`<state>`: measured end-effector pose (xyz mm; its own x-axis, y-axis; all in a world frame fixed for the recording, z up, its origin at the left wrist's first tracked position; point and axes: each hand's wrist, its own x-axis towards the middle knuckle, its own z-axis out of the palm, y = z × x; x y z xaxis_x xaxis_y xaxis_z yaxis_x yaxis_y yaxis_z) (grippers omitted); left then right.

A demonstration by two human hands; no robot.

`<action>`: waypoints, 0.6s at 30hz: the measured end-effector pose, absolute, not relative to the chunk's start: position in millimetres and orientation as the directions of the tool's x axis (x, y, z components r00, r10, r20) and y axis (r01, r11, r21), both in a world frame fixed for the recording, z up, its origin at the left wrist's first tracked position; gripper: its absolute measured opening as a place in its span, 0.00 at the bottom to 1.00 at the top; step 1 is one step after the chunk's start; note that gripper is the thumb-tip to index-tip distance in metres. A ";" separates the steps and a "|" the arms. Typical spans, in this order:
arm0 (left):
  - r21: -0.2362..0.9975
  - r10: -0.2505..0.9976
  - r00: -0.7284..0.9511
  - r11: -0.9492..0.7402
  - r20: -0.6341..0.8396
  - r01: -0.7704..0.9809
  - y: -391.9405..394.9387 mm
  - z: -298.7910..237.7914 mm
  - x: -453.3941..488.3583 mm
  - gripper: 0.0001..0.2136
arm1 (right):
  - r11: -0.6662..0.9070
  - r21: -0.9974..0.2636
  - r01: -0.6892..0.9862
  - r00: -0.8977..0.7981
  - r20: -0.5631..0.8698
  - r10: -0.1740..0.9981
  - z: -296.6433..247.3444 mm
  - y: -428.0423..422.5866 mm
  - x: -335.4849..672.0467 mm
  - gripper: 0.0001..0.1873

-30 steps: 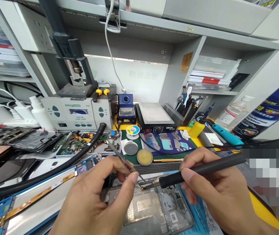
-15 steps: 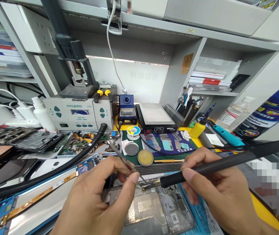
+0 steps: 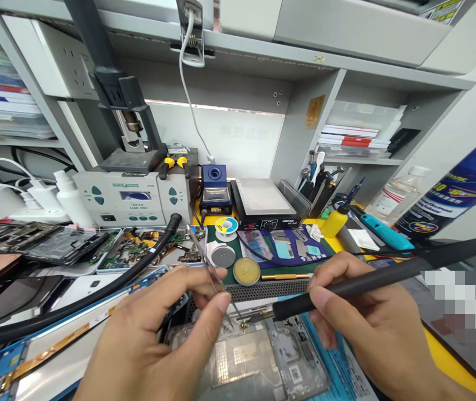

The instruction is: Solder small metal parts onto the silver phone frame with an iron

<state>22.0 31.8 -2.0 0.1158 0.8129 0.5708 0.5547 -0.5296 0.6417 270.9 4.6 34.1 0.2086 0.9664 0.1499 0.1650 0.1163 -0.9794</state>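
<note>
Tweezers [image 3: 206,257] are pinched between the thumb and fingers of my left hand [image 3: 166,328], their tips pointing down and slightly apart. In my right hand [image 3: 367,317] is a soldering iron [image 3: 298,305], gripped by its black handle. The iron's tip rests at or just over a small gold part [image 3: 244,324] near the upper edge of a phone frame [image 3: 246,356]. Whether it touches is too small to tell. The tweezers' tips are just left of that gold part. My left hand covers the left side of the frame.
A blue-edged phone screen assembly [image 3: 54,356] and a thick black hose [image 3: 108,306] lie to the left. Behind are a tin of flux paste [image 3: 246,272], a solder spool [image 3: 226,227], a hot-air station [image 3: 133,197] and a heating plate [image 3: 263,196]. A yellow bottle [image 3: 334,223] stands right.
My left hand has shifted slightly left, and the tweezers' tips have drawn back from the gold part and spread a little. The iron stays at the same spot. The view has tilted slightly.
</note>
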 end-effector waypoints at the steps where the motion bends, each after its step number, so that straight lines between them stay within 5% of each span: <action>1: 0.657 0.816 0.132 -0.538 0.562 0.528 33.1 -0.6 21.1 0.03 | 0.113 -0.980 0.162 0.211 0.146 0.966 34.5 4.7 271.5 0.12; 9: 0.769 0.866 0.227 -0.501 0.446 0.398 44.7 20.8 15.0 0.06 | 0.041 -0.991 0.125 0.191 0.065 0.980 42.1 7.1 275.9 0.15; 18: 0.662 0.817 0.285 -0.574 0.501 0.483 37.2 23.9 4.6 0.04 | -0.013 -1.000 0.020 0.158 -0.009 0.987 44.1 12.7 281.0 0.16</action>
<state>4.6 37.2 23.9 0.2846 0.8174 0.5009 0.4829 -0.5736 0.6616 281.0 12.7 44.1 0.1579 0.9874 -0.0094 0.0199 -0.0127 -0.9997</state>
